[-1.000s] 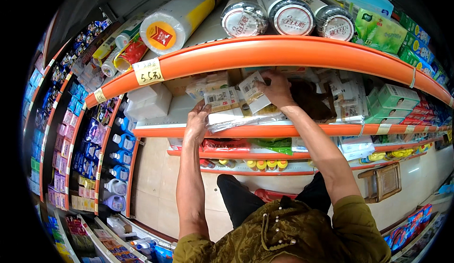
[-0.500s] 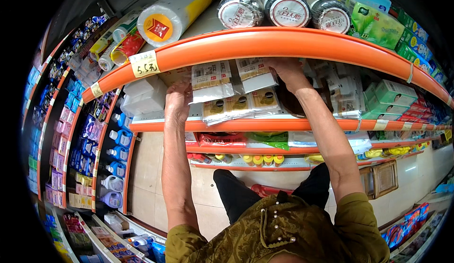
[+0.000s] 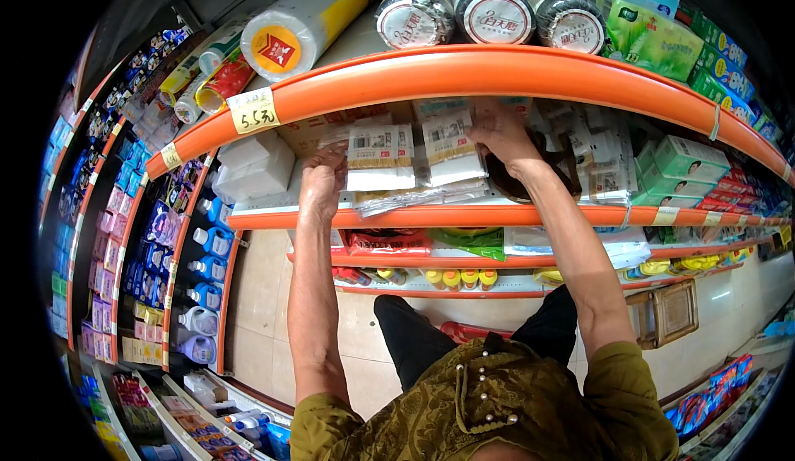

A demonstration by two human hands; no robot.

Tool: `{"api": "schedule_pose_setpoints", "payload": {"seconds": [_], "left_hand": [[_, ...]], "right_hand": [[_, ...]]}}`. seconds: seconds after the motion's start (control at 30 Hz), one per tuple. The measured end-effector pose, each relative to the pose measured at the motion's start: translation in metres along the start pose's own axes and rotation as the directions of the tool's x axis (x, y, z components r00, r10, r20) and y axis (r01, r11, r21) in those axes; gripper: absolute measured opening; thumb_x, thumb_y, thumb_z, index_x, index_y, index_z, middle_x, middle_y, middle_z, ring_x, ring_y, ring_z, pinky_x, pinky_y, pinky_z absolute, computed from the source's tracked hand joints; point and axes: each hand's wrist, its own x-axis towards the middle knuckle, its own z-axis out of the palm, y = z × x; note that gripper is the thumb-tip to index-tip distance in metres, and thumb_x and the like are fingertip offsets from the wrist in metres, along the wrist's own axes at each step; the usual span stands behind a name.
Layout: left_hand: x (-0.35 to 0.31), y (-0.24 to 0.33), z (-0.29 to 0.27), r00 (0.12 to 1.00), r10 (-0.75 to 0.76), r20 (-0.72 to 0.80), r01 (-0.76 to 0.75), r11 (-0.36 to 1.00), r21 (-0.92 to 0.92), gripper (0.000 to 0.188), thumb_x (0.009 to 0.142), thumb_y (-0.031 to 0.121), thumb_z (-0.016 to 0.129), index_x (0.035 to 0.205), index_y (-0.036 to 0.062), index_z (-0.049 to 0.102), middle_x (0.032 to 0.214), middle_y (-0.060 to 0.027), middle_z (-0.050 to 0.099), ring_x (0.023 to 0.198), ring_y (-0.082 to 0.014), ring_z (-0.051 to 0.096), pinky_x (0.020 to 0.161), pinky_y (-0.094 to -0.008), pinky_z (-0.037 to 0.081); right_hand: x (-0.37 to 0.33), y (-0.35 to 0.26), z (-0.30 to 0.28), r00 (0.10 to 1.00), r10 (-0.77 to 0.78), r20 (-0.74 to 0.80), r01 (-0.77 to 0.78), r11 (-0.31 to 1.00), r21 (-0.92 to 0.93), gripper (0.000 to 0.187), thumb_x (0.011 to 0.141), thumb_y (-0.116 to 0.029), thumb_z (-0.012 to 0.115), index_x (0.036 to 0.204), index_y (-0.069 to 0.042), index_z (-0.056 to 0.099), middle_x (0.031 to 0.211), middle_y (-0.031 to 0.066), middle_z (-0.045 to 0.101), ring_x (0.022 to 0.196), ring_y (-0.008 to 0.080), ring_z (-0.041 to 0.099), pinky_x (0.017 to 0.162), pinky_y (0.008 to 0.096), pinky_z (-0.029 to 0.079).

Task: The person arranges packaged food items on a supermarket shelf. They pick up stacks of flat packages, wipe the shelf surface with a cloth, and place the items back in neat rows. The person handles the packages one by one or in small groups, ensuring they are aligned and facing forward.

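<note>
My left hand [image 3: 324, 173] is closed on the left edge of a flat clear packet [image 3: 380, 153] with a printed white label and tan, stick-like contents. My right hand [image 3: 502, 135] reaches under the upper shelf lip, its fingers closed at the right side of a second similar packet [image 3: 451, 142]. Both packets sit side by side over a pile of clear packets [image 3: 414, 199] at the shelf's front. Part of the right fingers is hidden behind the hand. A dark brown rounded object [image 3: 530, 181] lies under my right wrist.
An orange-edged upper shelf [image 3: 464, 70] with large plastic-wrapped rolls [image 3: 498, 17] hangs just above my hands. White foam-like blocks [image 3: 253, 165] stand to the left; more packets [image 3: 607, 163] and green boxes [image 3: 681, 165] to the right. The lower shelf's orange edge [image 3: 447, 217] runs beneath.
The two packets have come down and toward the shelf front, now covering most of the packets below. My left hand has shifted slightly right and nearer; my right hand shows more from under the upper shelf.
</note>
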Motion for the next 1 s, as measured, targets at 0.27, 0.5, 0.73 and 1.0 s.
{"api": "schedule_pose_setpoints", "payload": {"seconds": [0.27, 0.5, 0.73, 1.0], "left_hand": [[-0.033, 0.045, 0.054, 0.903, 0.206, 0.377, -0.281, 0.947, 0.156, 0.026, 0.083, 0.012, 0.054, 0.104, -0.0034, 0.057, 0.082, -0.0016, 0.058, 0.071, -0.0081, 0.050, 0.062, -0.0203, 0.040], [-0.062, 0.072, 0.084, 0.742, 0.139, 0.656, -0.380, 0.893, 0.241, 0.021, 0.084, 0.012, 0.054, 0.098, -0.0030, 0.060, 0.075, -0.0002, 0.056, 0.066, -0.0052, 0.046, 0.057, -0.0201, 0.040], [-0.081, -0.020, 0.082, 0.836, 0.072, 0.544, 0.089, 0.960, -0.265, 0.095, 0.063, 0.070, 0.054, 0.127, 0.0034, 0.033, 0.113, -0.0168, 0.054, 0.108, -0.0291, 0.049, 0.095, -0.0485, 0.033], [-0.109, -0.058, 0.083, 0.835, -0.045, 0.548, 0.344, 0.821, -0.456, 0.067, 0.067, 0.027, 0.073, 0.119, 0.0010, 0.040, 0.114, -0.0099, 0.051, 0.105, -0.0194, 0.051, 0.090, -0.0361, 0.044]], "right_hand": [[-0.025, -0.027, 0.006, 0.847, -0.516, 0.130, 0.486, 0.649, -0.585, 0.068, 0.070, -0.031, 0.064, 0.126, -0.002, 0.037, 0.107, 0.0222, 0.053, 0.101, 0.0293, 0.052, 0.086, 0.0368, 0.040], [-0.048, -0.090, 0.016, 0.902, -0.238, 0.359, 0.382, 0.826, -0.414, 0.032, 0.072, -0.020, 0.065, 0.097, 0.000, 0.059, 0.073, 0.0122, 0.060, 0.066, 0.0195, 0.058, 0.061, 0.0304, 0.046], [-0.066, -0.084, -0.015, 0.958, -0.281, 0.066, 0.281, 0.960, 0.003, 0.013, 0.076, -0.009, 0.062, 0.086, 0.000, 0.059, 0.071, 0.0013, 0.058, 0.057, 0.0042, 0.049, 0.048, 0.0171, 0.039], [-0.056, -0.058, -0.025, 0.921, -0.263, -0.289, 0.361, 0.854, 0.374, 0.016, 0.079, -0.002, 0.058, 0.094, -0.001, 0.057, 0.080, 0.0030, 0.058, 0.056, 0.0057, 0.047, 0.044, 0.0172, 0.034]]}}
